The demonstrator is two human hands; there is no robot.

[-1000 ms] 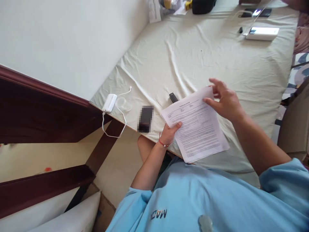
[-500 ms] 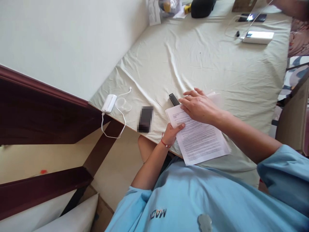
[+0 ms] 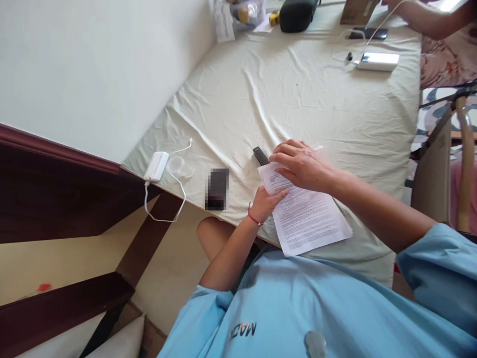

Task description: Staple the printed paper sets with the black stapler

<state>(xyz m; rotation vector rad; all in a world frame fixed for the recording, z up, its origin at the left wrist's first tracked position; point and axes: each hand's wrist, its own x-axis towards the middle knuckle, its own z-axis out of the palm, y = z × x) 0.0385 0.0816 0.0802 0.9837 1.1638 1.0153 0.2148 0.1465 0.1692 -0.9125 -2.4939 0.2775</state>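
A stack of printed papers (image 3: 311, 219) lies at the table's near edge, slightly tilted, against my blue shirt. My left hand (image 3: 269, 203), with a red string bracelet at the wrist, grips the stack's left side, thumb on top of the printed sheet and the other fingers hidden below. Over the upper edge of the papers rests my right hand (image 3: 300, 164), palm down, fingers stretched and close together; its fingertips reach the upper left corner. A narrow black object (image 3: 260, 155) lies just beyond those fingertips, partly covered, its kind unclear.
Left of the papers lie a blurred-out dark phone-like object (image 3: 216, 189), a clear plastic cup (image 3: 177, 166) and a white power bank (image 3: 156, 166) with cable. Farther back are another white power bank (image 3: 379, 61), a phone (image 3: 368, 33), a black case (image 3: 298, 15) and another person's arm (image 3: 432, 20).
The view has shifted, so the table's things appear farther left. My right hand's fingers have drawn closer together at the papers' upper edge. My left hand keeps its hold.
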